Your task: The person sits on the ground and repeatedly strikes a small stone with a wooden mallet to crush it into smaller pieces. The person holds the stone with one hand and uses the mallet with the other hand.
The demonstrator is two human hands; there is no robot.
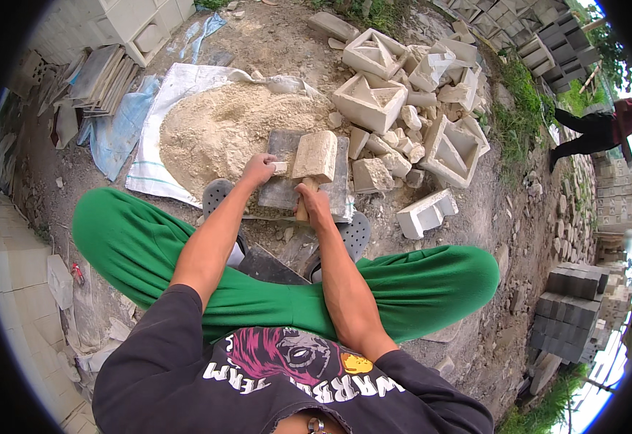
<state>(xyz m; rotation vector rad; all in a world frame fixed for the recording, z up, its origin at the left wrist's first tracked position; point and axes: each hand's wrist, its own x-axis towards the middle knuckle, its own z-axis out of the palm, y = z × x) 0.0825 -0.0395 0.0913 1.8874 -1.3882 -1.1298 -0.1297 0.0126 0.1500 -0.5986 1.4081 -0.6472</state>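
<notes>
Frame centre: right hand [314,205] fist-tight on wooden handle of pale block-headed stone mallet [315,155]. Left hand [259,169] pinches small pale stone chip [279,168] on grey flat slab [285,189]. Prob. best w/ short square blows, fingers back.

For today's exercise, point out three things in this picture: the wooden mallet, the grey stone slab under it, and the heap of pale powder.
wooden mallet [315,155], head view, top of its block head.
grey stone slab [281,192], head view, bare lower left part.
heap of pale powder [222,130], head view, middle of the mound.
</notes>
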